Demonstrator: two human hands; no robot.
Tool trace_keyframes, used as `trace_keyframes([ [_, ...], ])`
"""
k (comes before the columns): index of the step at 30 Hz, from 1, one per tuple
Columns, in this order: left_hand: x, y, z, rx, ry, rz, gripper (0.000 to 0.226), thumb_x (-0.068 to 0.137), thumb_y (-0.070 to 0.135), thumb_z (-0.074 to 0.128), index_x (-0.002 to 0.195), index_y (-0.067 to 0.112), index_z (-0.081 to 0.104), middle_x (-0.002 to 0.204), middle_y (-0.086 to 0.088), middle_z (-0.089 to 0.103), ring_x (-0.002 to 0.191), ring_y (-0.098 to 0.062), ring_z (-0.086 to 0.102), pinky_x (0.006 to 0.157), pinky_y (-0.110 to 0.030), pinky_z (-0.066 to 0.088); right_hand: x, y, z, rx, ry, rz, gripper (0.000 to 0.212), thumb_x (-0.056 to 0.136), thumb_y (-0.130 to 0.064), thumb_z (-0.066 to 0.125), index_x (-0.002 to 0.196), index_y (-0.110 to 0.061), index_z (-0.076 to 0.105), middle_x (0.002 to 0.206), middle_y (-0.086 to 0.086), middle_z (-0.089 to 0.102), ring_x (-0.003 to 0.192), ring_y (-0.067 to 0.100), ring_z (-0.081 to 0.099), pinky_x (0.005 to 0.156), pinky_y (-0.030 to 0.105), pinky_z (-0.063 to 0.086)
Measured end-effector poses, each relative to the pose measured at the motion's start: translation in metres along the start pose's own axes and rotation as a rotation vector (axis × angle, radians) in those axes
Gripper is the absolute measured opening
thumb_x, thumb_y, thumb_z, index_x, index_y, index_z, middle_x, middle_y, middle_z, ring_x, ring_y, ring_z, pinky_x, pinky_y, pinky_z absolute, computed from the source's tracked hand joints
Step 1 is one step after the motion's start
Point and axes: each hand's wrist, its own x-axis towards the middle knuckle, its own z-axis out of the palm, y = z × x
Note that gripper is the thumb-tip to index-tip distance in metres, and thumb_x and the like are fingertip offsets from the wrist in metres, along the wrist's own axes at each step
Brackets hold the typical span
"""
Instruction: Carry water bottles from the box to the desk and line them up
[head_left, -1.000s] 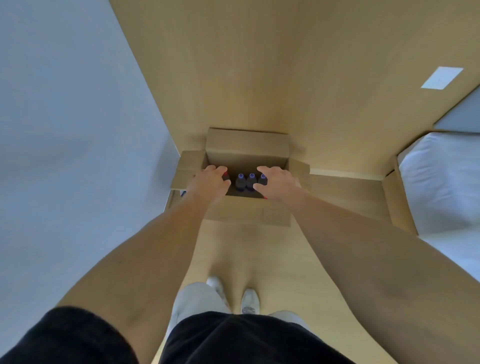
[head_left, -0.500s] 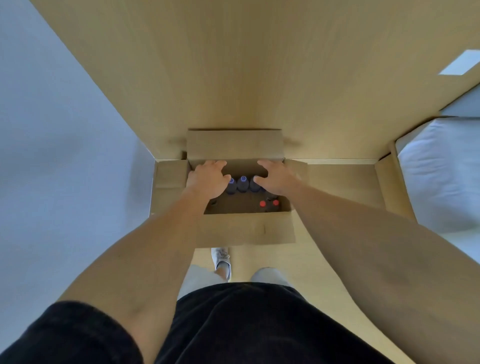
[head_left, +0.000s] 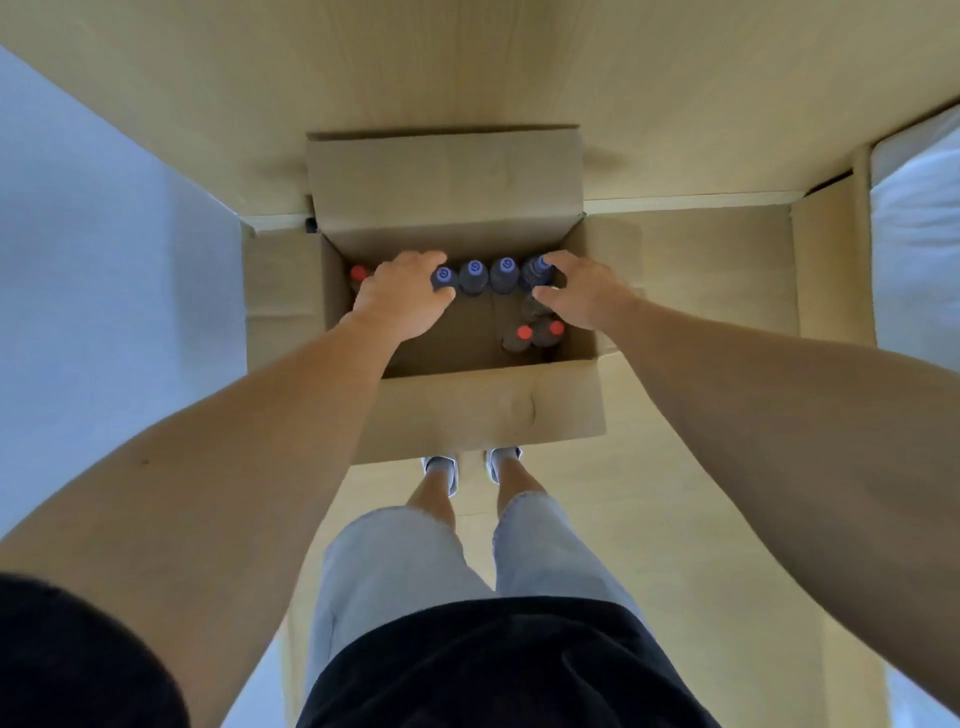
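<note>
box: open cardboard box (head_left: 483, 415) on the floor, flaps folded out, standing just in front of the person's feet.

bottles, far wall: a row of 4 purple-capped bottles (head_left: 474, 276) stands upright along the far wall of the box, caps up, shoulder to shoulder — long axes vertical, pointing straight at the reaching hands.

bottles, other: 2 red-capped bottles (head_left: 539, 332) upright near the box's right wall, toward its near-right corner; 1 more red cap (head_left: 358, 272) in the far-left corner, half hidden by the left wrist.

left hand: left hand (head_left: 402, 299) sits on the left end of the purple row, fingers curled over the end bottle (head_left: 443, 277), thumb underneath on the near side — reads as a grip on its neck.

right hand: right hand (head_left: 582, 288) is at the right end of the row, fingers wrapped round the last bottle (head_left: 537, 270), thumb closing from the near side.

key relation: each hand takes the end bottle on its own side; the 2 middle bottles lie between the hands, untouched.

next move, my guess: a straight vertical lift, clear of the box walls.

risk: the neighbours stand touching, so a tilted pull could topple them.

desk: cannot tell where it is — not identifiable from here.
</note>
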Motion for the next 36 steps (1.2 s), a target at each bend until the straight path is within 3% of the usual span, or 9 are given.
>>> trace_keyframes([
  [10, 0.087, -0.096, 0.053, 0.033, -0.057, -0.156, 0.056, 0.098, 0.039, 0.060, 0.150, 0.027, 0.044, 0.145, -0.014, 0.050, 0.130, -0.039, 0.050, 0.109, -0.046, 0.041, 0.100, 0.039, 0.073, -0.059, -0.125, 0.053, 0.065, 0.094, -0.056, 0.052, 0.152, -0.035, 0.033, 0.149, 0.008, 0.046, 0.132, 0.036, 0.047, 0.104, 0.042, 0.040],
  [20, 0.127, -0.138, 0.122, 0.124, -0.127, -0.234, 0.057, 0.098, 0.041, 0.059, 0.150, 0.026, 0.043, 0.149, -0.011, 0.047, 0.133, -0.036, 0.048, 0.108, -0.045, 0.042, 0.166, 0.030, 0.117, -0.138, -0.194, -0.018, 0.066, 0.095, -0.058, 0.050, 0.153, -0.036, 0.029, 0.153, 0.008, 0.041, 0.136, 0.036, 0.042, 0.109, 0.045, 0.040],
  [24, 0.139, -0.154, 0.146, 0.270, -0.276, -0.313, 0.062, 0.098, 0.045, 0.056, 0.154, 0.028, 0.036, 0.155, -0.016, 0.037, 0.134, -0.038, 0.046, 0.108, -0.044, 0.043, 0.176, 0.031, 0.135, -0.173, -0.213, -0.027, 0.065, 0.096, -0.056, 0.050, 0.154, -0.035, 0.028, 0.153, 0.009, 0.039, 0.137, 0.036, 0.040, 0.106, 0.043, 0.039],
  [29, 0.159, -0.170, 0.168, 0.364, -0.422, -0.306, 0.047, 0.099, 0.040, 0.053, 0.140, 0.017, 0.054, 0.142, -0.014, 0.055, 0.127, -0.036, 0.054, 0.107, -0.043, 0.046, 0.185, 0.035, 0.151, -0.234, -0.244, -0.018, 0.065, 0.097, -0.056, 0.047, 0.155, -0.036, 0.026, 0.155, 0.010, 0.035, 0.138, 0.037, 0.039, 0.104, 0.048, 0.040],
  [36, 0.167, -0.178, 0.195, 0.408, -0.432, -0.371, 0.036, 0.095, 0.025, 0.057, 0.128, 0.013, 0.063, 0.125, -0.014, 0.065, 0.113, -0.035, 0.063, 0.095, -0.043, 0.054, 0.196, 0.039, 0.164, -0.274, -0.268, -0.018, 0.064, 0.098, -0.056, 0.046, 0.155, -0.035, 0.024, 0.158, 0.010, 0.030, 0.142, 0.036, 0.034, 0.109, 0.049, 0.038],
])
